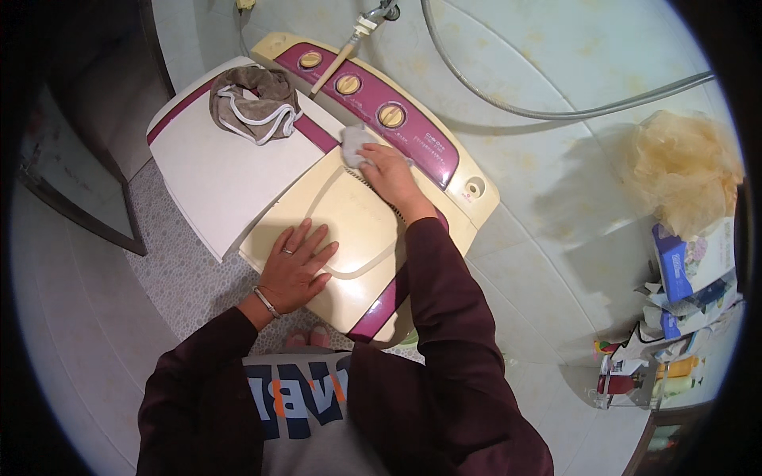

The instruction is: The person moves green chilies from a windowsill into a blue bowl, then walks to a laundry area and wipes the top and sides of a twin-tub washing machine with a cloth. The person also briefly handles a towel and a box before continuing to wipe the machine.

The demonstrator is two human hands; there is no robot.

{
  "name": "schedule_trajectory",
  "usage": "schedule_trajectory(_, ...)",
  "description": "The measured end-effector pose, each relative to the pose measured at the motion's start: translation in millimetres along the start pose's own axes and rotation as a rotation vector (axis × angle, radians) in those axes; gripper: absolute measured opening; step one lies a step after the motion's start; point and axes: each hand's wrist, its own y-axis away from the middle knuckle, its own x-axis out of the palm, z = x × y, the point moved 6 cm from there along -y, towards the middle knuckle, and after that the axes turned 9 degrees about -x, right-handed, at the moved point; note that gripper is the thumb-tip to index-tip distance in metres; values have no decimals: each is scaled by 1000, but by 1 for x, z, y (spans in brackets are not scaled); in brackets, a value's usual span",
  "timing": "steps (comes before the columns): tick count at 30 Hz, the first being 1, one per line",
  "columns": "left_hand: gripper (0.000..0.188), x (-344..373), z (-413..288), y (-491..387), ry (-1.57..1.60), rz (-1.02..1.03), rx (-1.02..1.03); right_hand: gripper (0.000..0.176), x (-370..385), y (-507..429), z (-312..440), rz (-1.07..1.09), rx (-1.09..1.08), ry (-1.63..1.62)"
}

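Note:
Before me stands a twin-tub washing machine with a cream spin-side lid (369, 229) and a white lid (226, 172). My left hand (297, 268) lies flat on the cream lid near its front left edge, fingers spread. Under the fingers of my right hand (390, 175) is a grey cloth (355, 146), pressed on the top beside the control panel (372, 104). The palm hides part of the cloth. On the white lid rests a crumpled brown towel (253, 101) with white trim. Three cream knobs sit on the magenta panel.
A pipe (333, 68) drops from a wall tap (378, 15) to the machine's rear. The grey hose (506, 107) curves along the tiled wall. At right are a mesh bath puff (678, 166) and a rack of bottles (631, 381). A dark-framed door (83, 178) stands at left.

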Motion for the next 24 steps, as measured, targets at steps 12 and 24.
schedule_trajectory(12,49,0,1,-24,-10,-35,6,29,-48,34,-15,-66,67,203)
schedule_trajectory(24,48,2,-4,-34,17,-38,96,33,-99,140,2,-209,282,424)
